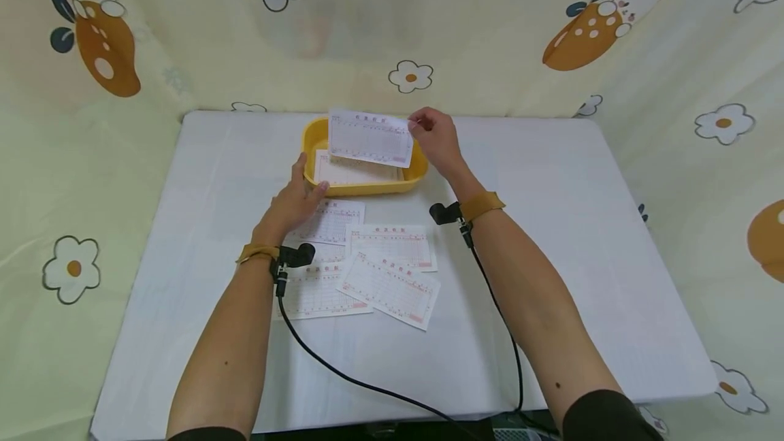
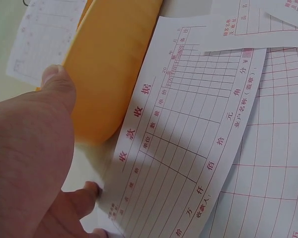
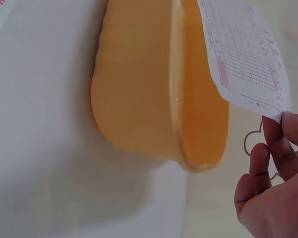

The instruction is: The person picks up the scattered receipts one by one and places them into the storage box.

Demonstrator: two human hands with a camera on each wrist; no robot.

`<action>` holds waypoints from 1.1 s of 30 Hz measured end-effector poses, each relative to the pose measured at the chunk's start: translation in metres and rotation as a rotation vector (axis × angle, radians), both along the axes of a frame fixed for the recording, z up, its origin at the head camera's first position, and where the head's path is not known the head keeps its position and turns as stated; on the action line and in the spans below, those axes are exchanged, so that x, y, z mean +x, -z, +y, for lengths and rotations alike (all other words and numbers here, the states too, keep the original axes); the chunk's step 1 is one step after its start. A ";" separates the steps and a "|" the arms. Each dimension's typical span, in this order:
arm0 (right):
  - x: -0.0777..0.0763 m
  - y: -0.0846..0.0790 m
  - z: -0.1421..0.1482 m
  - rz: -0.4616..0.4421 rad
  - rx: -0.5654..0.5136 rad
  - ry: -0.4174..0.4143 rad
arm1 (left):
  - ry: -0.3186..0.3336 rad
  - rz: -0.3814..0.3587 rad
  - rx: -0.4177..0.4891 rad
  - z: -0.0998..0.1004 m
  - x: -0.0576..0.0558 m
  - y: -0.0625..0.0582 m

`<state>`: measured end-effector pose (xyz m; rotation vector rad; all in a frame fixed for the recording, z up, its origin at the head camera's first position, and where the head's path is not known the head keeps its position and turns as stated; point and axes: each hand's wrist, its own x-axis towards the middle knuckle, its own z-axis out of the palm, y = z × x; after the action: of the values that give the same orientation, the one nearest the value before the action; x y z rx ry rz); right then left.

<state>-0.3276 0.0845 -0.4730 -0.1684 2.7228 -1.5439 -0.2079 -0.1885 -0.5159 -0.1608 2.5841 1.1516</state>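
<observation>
My right hand [image 1: 436, 141] pinches the corner of a printed receipt slip [image 1: 370, 138] between thumb and fingertips. The slip hangs over a yellow plastic box [image 1: 367, 189], tilted and clear of its rim in the right wrist view. Inside the box lies another paper slip [image 1: 355, 170], partly covered by the held one. At the box's front left corner my left hand [image 1: 290, 203] holds it, with the thumb [image 2: 57, 79] against the wall near the rim. In the left wrist view its other fingers are mostly hidden.
Several red-printed receipts [image 1: 392, 288] overlap on the white table [image 1: 539, 243] in front of the box. Black cables [image 1: 361, 382] run from both wrist cameras across the table to its near edge. A patterned curtain [image 1: 343, 39] stands behind the table.
</observation>
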 end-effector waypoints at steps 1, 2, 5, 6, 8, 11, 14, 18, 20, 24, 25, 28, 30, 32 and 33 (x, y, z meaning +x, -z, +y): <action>0.000 0.000 -0.001 -0.008 0.012 -0.009 | 0.000 -0.002 -0.004 0.001 0.000 -0.001; 0.000 0.000 -0.003 -0.015 0.025 -0.019 | -0.003 -0.004 -0.006 0.001 -0.001 -0.001; 0.001 0.001 -0.009 -0.024 0.057 -0.049 | -0.001 -0.009 -0.015 0.001 -0.001 -0.001; 0.002 0.002 -0.011 -0.023 0.064 -0.056 | -0.002 -0.010 -0.018 0.001 -0.001 -0.002; 0.002 0.002 -0.015 -0.022 0.075 -0.068 | -0.003 -0.009 -0.020 0.001 -0.001 -0.002; 0.003 0.004 -0.019 -0.026 0.103 -0.085 | -0.003 -0.008 -0.015 0.002 0.000 -0.003; 0.003 0.007 -0.023 -0.034 0.122 -0.097 | -0.008 -0.008 -0.005 0.002 0.001 -0.003; 0.004 0.009 -0.029 -0.061 0.130 -0.102 | -0.007 -0.011 -0.008 0.001 0.001 -0.003; 0.005 0.009 -0.031 -0.069 0.137 -0.100 | -0.007 -0.015 -0.012 0.001 0.001 -0.003; 0.007 0.008 -0.033 -0.070 0.136 -0.100 | -0.009 -0.016 -0.011 0.001 0.001 -0.001; 0.007 0.008 -0.033 -0.067 0.133 -0.100 | -0.007 -0.013 -0.010 0.000 0.001 -0.001; 0.005 0.008 -0.033 -0.058 0.131 -0.103 | -0.006 -0.015 -0.010 0.000 0.000 0.000; 0.005 0.008 -0.033 -0.055 0.130 -0.101 | -0.005 -0.020 -0.012 0.000 0.000 0.001; 0.006 0.007 -0.032 -0.044 0.130 -0.100 | -0.006 -0.026 -0.014 0.000 0.000 0.001; 0.007 0.006 -0.032 -0.041 0.128 -0.099 | -0.007 -0.029 -0.015 0.000 -0.001 0.001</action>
<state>-0.3206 0.0528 -0.4794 -0.2625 2.7251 -1.3284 -0.2085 -0.1889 -0.5171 -0.1884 2.5692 1.1238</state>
